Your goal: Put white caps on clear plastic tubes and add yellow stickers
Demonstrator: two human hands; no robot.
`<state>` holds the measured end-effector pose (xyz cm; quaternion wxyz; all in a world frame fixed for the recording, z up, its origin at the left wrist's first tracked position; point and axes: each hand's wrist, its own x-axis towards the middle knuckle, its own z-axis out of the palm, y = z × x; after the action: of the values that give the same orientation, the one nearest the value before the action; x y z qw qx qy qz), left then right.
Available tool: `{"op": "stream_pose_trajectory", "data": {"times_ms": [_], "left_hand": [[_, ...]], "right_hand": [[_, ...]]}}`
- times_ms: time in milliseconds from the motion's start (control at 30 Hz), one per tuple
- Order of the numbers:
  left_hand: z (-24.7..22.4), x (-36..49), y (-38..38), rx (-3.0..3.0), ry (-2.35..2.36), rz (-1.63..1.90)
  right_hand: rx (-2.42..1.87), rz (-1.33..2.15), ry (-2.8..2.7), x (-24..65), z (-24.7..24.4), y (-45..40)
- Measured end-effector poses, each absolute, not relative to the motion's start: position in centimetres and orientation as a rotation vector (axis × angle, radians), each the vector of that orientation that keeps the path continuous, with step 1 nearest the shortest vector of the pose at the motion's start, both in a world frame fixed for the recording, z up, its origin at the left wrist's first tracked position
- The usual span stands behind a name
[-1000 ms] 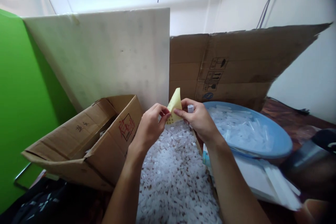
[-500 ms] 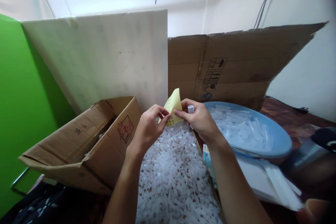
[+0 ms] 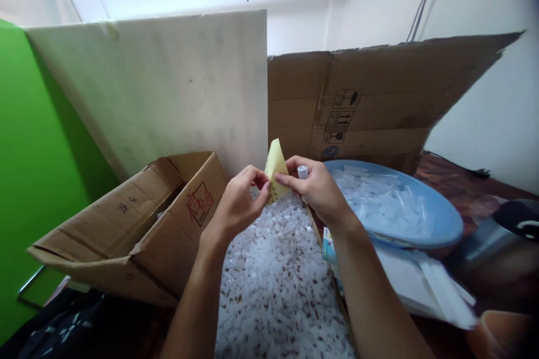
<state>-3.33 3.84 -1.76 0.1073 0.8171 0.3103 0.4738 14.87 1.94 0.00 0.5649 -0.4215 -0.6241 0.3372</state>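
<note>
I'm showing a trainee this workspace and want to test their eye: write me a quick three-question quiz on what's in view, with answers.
1. True or false: the right hand holds both the yellow sheet and a small white cylinder.
2. Multiple choice: relative to the open cardboard box, where is the blue basin?
A) inside it
B) to its left
C) to its right
3. Fill in the blank: the large characters on the outside of the cardboard box are coloured ____.
Key: 1 true; 2 C; 3 red.
</note>
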Motion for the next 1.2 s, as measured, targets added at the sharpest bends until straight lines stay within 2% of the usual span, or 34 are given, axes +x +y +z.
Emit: {"op": "stream_pose_trajectory", "data": {"times_ms": [467, 667, 867, 1200], "left_hand": [[-1.4, -3.8, 3.8, 2.376, 0.784, 1.394], [-0.2, -3.1, 2.1, 2.185, 0.697, 1.422], [-0.2, -1.6, 1.6, 2.214, 0.834, 1.552], [-0.9, -1.3, 2.3, 2.175, 0.878, 1.526]], "right_hand": [[-0.983, 0.739, -1.444, 15.1, -0.3, 2.4], [-1.027, 0.496, -1.634, 15.4, -0.7, 2.6], [-1.018, 0.233, -1.776, 15.1, -1.2, 2.9], [-1.025, 0.129, -1.853, 14.3, -1.7, 3.3]]}}
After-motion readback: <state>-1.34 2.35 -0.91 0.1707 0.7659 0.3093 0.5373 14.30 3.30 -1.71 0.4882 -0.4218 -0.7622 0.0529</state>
